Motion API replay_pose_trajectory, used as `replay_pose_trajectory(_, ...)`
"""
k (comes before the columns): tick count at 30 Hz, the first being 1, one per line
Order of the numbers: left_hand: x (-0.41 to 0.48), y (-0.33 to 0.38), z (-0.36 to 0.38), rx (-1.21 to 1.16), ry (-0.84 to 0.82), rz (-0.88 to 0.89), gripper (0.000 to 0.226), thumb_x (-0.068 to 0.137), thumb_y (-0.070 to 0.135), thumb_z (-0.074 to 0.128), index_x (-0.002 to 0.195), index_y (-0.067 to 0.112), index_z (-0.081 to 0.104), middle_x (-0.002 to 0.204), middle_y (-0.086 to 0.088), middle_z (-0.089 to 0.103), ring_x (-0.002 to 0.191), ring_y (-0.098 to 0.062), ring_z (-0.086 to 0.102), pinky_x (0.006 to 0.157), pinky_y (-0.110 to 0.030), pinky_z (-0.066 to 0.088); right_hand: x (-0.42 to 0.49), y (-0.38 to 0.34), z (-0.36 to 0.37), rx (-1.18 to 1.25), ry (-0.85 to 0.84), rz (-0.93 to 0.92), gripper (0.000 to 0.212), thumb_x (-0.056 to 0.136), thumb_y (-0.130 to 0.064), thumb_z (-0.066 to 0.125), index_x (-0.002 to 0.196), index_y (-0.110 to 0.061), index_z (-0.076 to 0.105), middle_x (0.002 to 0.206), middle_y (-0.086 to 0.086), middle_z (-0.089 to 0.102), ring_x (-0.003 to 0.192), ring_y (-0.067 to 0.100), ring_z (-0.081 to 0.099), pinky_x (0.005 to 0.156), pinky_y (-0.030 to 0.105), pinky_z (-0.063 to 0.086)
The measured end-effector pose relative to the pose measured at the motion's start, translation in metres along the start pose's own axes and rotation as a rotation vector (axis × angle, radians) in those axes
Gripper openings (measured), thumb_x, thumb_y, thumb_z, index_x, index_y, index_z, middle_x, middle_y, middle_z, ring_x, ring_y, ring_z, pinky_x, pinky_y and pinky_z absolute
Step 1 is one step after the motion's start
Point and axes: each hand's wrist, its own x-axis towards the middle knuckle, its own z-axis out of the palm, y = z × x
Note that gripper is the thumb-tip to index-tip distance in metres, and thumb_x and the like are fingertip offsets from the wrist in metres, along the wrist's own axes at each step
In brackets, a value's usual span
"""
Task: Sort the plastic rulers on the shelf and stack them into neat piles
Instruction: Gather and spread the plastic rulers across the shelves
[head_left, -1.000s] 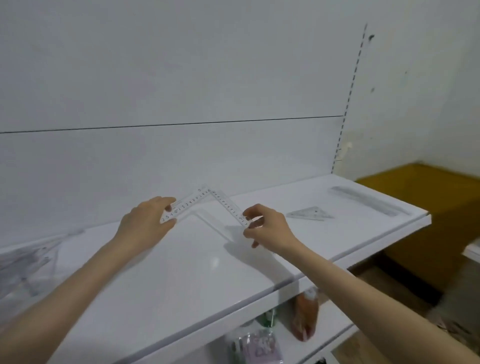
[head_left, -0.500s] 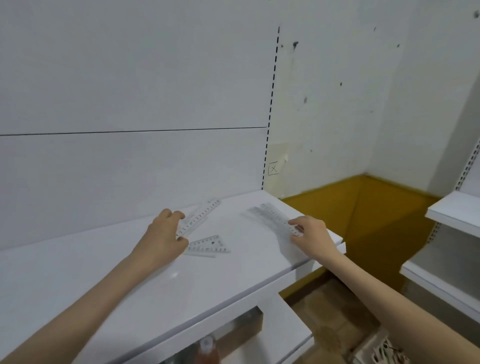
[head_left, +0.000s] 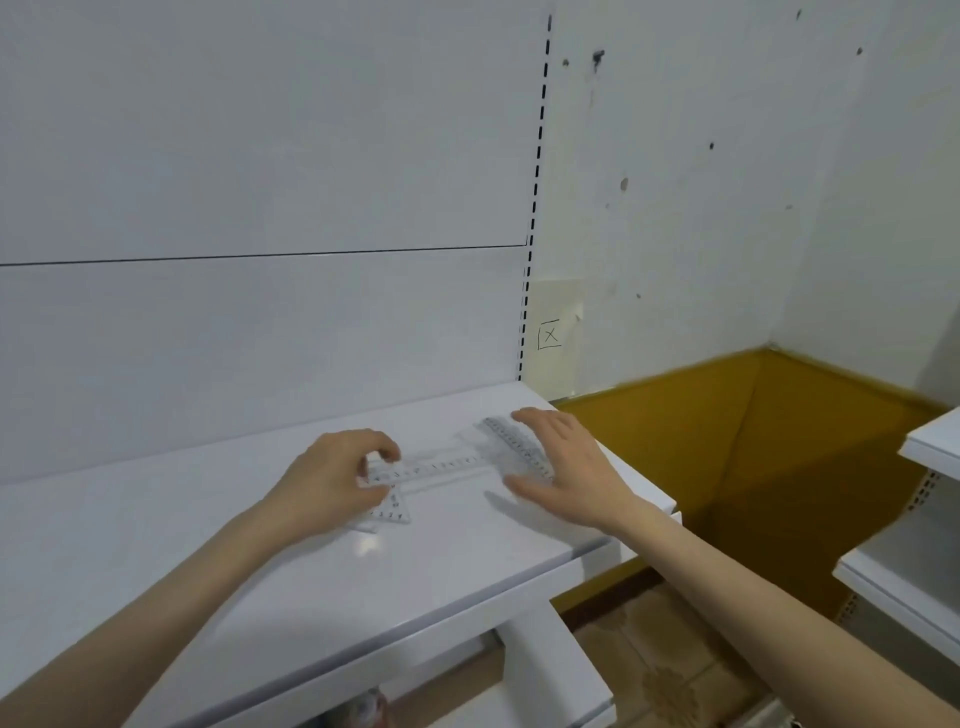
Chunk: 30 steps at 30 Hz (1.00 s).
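Shelf: white and flat. It carries all the rulers, which lie toward its far right end.

Left hand: my fingers curl over the left end of a straight ruler and my thumb is beneath it. I pinch it at one end so that I can swing and steer the free end.

Set square: a clear triangle lying flat on the shelf, just near of the straight ruler and partly hidden under my left hand. I judge it is being left aside as a different kind, for a pile of its own.

Straight ruler: clear plastic, running left to right from my pinch toward the ruler pile. Its right end reaches the pile, but blur hides whether it lies on the pile or only meets it.

Ruler pile: straight rulers lying together, slanted from far left to near right, close to the right edge of the shelf.

Right hand: unclenched, with the fingers straight and spread flat over the pile, grasping nothing. I judge it steadies the pile so the slick plastic does not skid.

Step in hand: by my judgement, bringing the pinched ruler in line with the pile.

Neighbouring shelf: at the far right, well apart from the rulers.
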Motion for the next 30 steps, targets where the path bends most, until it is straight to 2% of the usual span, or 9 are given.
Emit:
replay_pose_trajectory(3, 0.007, 0.021, 0.008, -0.154, -0.108, 0.185, 0.029, 0.076, 0.014, 0.073, 0.093, 0.035, 0.064, 0.088, 0.018, 0.061, 0.083, -0.006, 0.055, 0.065, -0.014, 0.041, -0.005, -0.005, -0.007, -0.033, -0.027, -0.253, 0.047, 0.084, -0.037, 0.06, 0.127, -0.022, 0.048, 0.131, -0.003, 0.054, 0.118, 0.015, 0.05, 0.102, 0.028, 0.035)
replay_pose_trajectory(5, 0.015, 0.03, 0.016, -0.164, -0.119, 0.265, 0.025, 0.077, 0.015, 0.073, 0.094, 0.031, 0.065, 0.089, 0.016, 0.062, 0.084, -0.005, 0.056, 0.065, -0.019, 0.044, -0.011, -0.001, -0.01, 0.0, -0.03, -0.329, 0.03, 0.088, -0.023, 0.055, 0.118, -0.022, 0.052, 0.115, -0.004, 0.06, 0.089, 0.014, 0.061, 0.077, 0.029, 0.052)
replay_pose_trajectory(8, 0.025, 0.03, 0.022, -0.07, -0.046, 0.314, 0.02, 0.078, 0.017, 0.07, 0.094, 0.027, 0.063, 0.093, 0.02, 0.061, 0.095, 0.001, 0.05, 0.075, -0.023, 0.044, -0.022, 0.014, -0.015, 0.054, -0.015, -0.298, 0.021, 0.091, -0.02, 0.048, 0.109, -0.019, 0.06, 0.102, -0.003, 0.062, 0.071, 0.01, 0.059, 0.062, 0.027, 0.053)
replay_pose_trajectory(10, 0.029, 0.02, 0.026, 0.164, 0.164, 0.414, 0.021, 0.072, 0.02, 0.067, 0.093, 0.021, 0.065, 0.099, 0.013, 0.063, 0.105, -0.009, 0.043, 0.082, -0.031, 0.041, -0.025, 0.03, -0.016, 0.033, 0.057, -0.16, 0.021, 0.091, -0.022, 0.049, 0.107, -0.019, 0.062, 0.098, -0.005, 0.063, 0.069, 0.007, 0.058, 0.062, 0.029, 0.054)
replay_pose_trajectory(14, 0.024, 0.005, 0.024, 0.217, 0.411, 0.268, 0.023, 0.066, 0.018, 0.057, 0.086, 0.012, 0.067, 0.1, -0.005, 0.065, 0.105, -0.023, 0.038, 0.079, -0.044, 0.044, -0.018, 0.063, -0.007, 0.017, 0.072, 0.278, 0.026, 0.091, -0.011, 0.056, 0.117, -0.015, 0.06, 0.107, 0.0, 0.061, 0.084, 0.01, 0.058, 0.08, 0.032, 0.054)
replay_pose_trajectory(18, 0.011, -0.009, 0.015, 0.283, 0.429, 0.259, 0.021, 0.065, 0.013, 0.059, 0.085, 0.012, 0.066, 0.102, -0.007, 0.064, 0.105, -0.025, 0.039, 0.078, -0.045, 0.047, -0.003, 0.066, 0.007, 0.022, -0.094, 0.407, 0.033, 0.095, -0.013, 0.048, 0.126, -0.008, 0.056, 0.122, 0.007, 0.056, 0.108, 0.021, 0.054, 0.093, 0.033, 0.048)
replay_pose_trajectory(24, 0.001, -0.033, 0.009, 0.329, 0.335, 0.189, 0.016, 0.068, 0.014, 0.064, 0.084, 0.013, 0.067, 0.098, -0.004, 0.064, 0.105, -0.023, 0.042, 0.079, -0.041, 0.041, 0.0, 0.062, 0.011, -0.189, -0.252, 0.431, 0.05, 0.098, -0.042, 0.02, 0.078, -0.017, 0.059, 0.092, 0.001, 0.058, 0.096, 0.024, 0.05, 0.079, 0.033, 0.041)
replay_pose_trajectory(28, -0.005, -0.044, 0.003, 0.344, 0.21, 0.057, 0.019, 0.081, 0.015, 0.063, 0.1, 0.015, 0.065, 0.113, 0.0, 0.061, 0.116, -0.023, 0.044, 0.089, -0.032, 0.033, 0.0, 0.048, -0.003, -0.126, -0.184, 0.431, 0.045, 0.101, -0.04, 0.031, 0.135, -0.015, 0.048, 0.135, 0.005, 0.05, 0.127, 0.027, 0.04, 0.102, 0.038, 0.037)
replay_pose_trajectory(30, -0.012, -0.05, -0.005, 0.342, 0.186, 0.008, 0.021, 0.085, 0.019, 0.059, 0.105, 0.016, 0.062, 0.119, 0.003, 0.057, 0.12, -0.019, 0.04, 0.092, -0.03, 0.034, 0.006, 0.037, -0.007, -0.099, -0.143, 0.374, 0.047, 0.101, -0.038, 0.037, 0.142, -0.015, 0.041, 0.145, 0.004, 0.044, 0.134, 0.025, 0.035, 0.107, 0.036, 0.032)
